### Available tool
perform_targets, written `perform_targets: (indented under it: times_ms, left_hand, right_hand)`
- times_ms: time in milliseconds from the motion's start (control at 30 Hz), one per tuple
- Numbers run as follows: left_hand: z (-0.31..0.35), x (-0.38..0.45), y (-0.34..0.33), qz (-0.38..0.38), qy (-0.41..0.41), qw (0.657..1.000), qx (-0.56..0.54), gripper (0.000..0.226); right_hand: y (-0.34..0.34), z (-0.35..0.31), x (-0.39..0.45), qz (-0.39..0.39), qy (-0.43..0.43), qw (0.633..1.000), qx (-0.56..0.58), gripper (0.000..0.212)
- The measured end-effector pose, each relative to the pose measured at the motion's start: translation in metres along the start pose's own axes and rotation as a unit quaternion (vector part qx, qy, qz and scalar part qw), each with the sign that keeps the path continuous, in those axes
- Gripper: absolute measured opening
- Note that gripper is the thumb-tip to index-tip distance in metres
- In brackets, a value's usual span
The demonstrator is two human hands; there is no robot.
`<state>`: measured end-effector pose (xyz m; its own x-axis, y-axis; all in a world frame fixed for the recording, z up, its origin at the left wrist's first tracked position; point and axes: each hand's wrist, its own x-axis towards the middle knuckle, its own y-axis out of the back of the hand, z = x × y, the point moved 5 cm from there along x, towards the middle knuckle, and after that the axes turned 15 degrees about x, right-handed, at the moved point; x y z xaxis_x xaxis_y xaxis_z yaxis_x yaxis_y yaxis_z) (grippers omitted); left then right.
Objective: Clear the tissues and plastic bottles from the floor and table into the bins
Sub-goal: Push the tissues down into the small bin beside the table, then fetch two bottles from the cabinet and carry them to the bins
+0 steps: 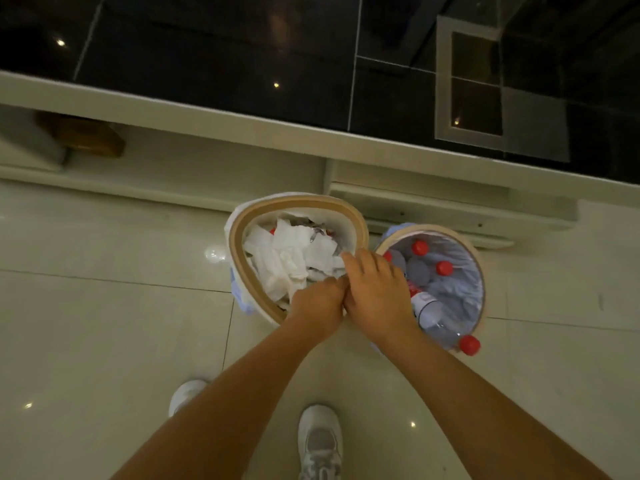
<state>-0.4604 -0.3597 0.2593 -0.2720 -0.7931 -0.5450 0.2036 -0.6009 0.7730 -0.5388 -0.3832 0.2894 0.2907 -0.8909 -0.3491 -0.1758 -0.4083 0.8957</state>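
Note:
Two round bins stand side by side on the tiled floor in front of the table. The left bin (239,251) has a tan rim and is heaped with white tissues (287,258). The right bin (479,268), lined in pale blue, holds several plastic bottles (433,313) with red caps; one red cap (469,344) pokes over its near rim. My left hand (318,303) is curled over the left bin's near rim, its fingers hidden. My right hand (377,292) lies palm down beside it, between the two bins, with nothing visible in it.
A low table with a black glass top (214,57) and a white frame (242,123) runs across behind the bins, with a shelf underneath that holds a brown object (83,133). A small clear thing (214,253) lies left of the tissue bin. My white shoes (320,441) stand on the pale tiles.

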Motion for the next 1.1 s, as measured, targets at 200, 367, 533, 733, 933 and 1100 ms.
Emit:
perform_targets:
  times_ms: [200,367,533,733,933,1100]
  left_hand:
    - [0.005,-0.008,0.071,0.113,0.036,0.986,0.119,0.044]
    - [0.014,-0.033,0.156,0.16,-0.002,0.969,0.188,0.042]
    - [0.039,-0.063,0.254,0.193,-0.024,0.955,0.222,0.054]
    - [0.093,-0.111,0.395,0.256,-0.061,0.928,0.263,0.065]
    - [0.161,-0.195,0.515,0.32,-0.129,0.875,0.339,0.07]
    - [0.193,-0.264,0.585,0.37,-0.137,0.856,0.334,0.07]
  right_hand:
    - [0.055,0.024,-0.022,0.05,-0.026,0.998,0.037,0.04]
    - [0.124,0.023,-0.033,0.047,-0.025,0.998,0.045,0.049]
    - [0.228,0.001,-0.044,0.094,-0.026,0.993,0.059,0.053]
    - [0.368,-0.032,-0.082,0.174,-0.041,0.982,0.066,0.055]
    - [0.494,-0.066,-0.149,0.251,-0.065,0.962,0.082,0.055]
    - [0.583,-0.086,-0.21,0.308,-0.075,0.946,0.064,0.055]
